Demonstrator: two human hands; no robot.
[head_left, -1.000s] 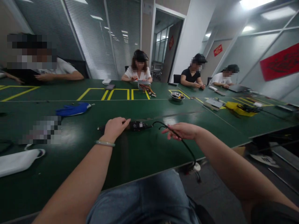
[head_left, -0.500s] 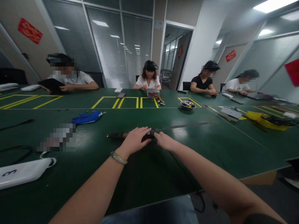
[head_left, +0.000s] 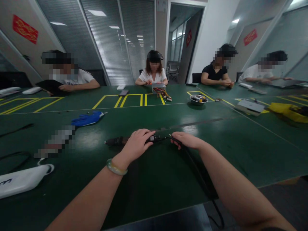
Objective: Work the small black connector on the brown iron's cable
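Observation:
A dark, slim electric screwdriver (head_left: 115, 141) lies flat on the green table, its bit end pointing left. My left hand (head_left: 137, 141) is wrapped over its body and holds it against the tabletop. Just off the tool's rear end, my right hand (head_left: 187, 140) pinches the end of a black power cable (head_left: 197, 166). A small metal tip shows at this cable end, close to the screwdriver's tail with what looks like a narrow gap between them. From my right hand the cable runs down over the table's front edge.
At left lie a blue glove (head_left: 88, 118) and a white case (head_left: 26, 180) with a strap. Farther off stand a metal bowl (head_left: 198, 100) of small parts and a grey box with coloured wires (head_left: 161, 91). Several people sit along the far side.
My right hand has moved right, away from the screwdriver's rear end, with the cable end in its fingers. The left hand stays on the tool, which has shifted slightly left in view.

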